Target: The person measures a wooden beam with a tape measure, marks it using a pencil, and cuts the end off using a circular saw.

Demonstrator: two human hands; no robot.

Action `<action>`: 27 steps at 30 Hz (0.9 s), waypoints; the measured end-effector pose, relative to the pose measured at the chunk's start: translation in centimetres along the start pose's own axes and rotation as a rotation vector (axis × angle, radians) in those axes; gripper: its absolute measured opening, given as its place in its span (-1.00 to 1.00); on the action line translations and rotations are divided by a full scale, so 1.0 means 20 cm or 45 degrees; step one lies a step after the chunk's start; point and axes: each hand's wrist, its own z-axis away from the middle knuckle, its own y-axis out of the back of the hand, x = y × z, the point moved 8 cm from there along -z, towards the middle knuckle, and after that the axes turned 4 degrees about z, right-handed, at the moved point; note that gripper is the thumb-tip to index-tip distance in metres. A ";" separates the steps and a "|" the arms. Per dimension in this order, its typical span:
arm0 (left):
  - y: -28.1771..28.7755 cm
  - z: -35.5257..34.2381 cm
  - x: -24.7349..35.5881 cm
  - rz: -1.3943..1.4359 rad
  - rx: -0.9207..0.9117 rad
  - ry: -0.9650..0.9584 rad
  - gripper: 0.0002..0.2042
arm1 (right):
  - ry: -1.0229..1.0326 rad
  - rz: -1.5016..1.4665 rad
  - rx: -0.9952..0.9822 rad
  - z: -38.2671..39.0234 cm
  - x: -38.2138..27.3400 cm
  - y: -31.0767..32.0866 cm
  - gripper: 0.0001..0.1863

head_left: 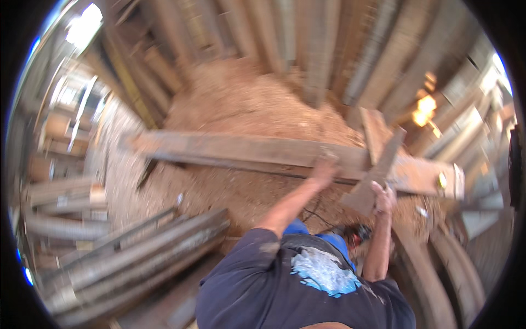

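Observation:
A long wooden beam (246, 148) lies crosswise in front of me, raised off the sawdust-covered ground. My left hand (326, 166) is at the beam's near edge, right of its middle; motion smears its fingers. In my right hand (384, 198) is a flat, tapering piece of wood (386, 162), wide at its near end and narrow at the far one. My fingers are closed on its right edge, and it slants over the beam. Behind it, another short board (373, 129) rests against the beam. A small yellow round object (441, 180) is at the beam's right end.
Sawdust (246, 98) is heaped beyond the beam, with many upright planks (320, 49) behind it. Stacked timbers (148, 247) lie at the near left, and more timbers (422, 274) at the near right. Near my legs is a red and black object (359, 234), possibly a power tool.

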 end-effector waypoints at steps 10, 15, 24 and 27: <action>0.19 0.49 -0.14 -0.129 0.001 0.246 -0.66 | -0.221 -0.010 -0.215 -0.26 0.12 -0.51 -0.56; 0.21 0.50 -0.19 -0.125 -0.006 0.339 -0.62 | -0.204 0.000 -0.268 -0.31 0.19 -0.54 -0.60; 0.50 0.61 -0.32 0.607 0.593 0.521 -0.28 | -0.054 0.327 -0.293 -0.10 0.03 -0.67 -0.54; 0.29 0.72 -0.36 1.638 0.340 0.718 -0.23 | -0.090 0.289 -0.533 0.06 0.04 -0.88 -0.48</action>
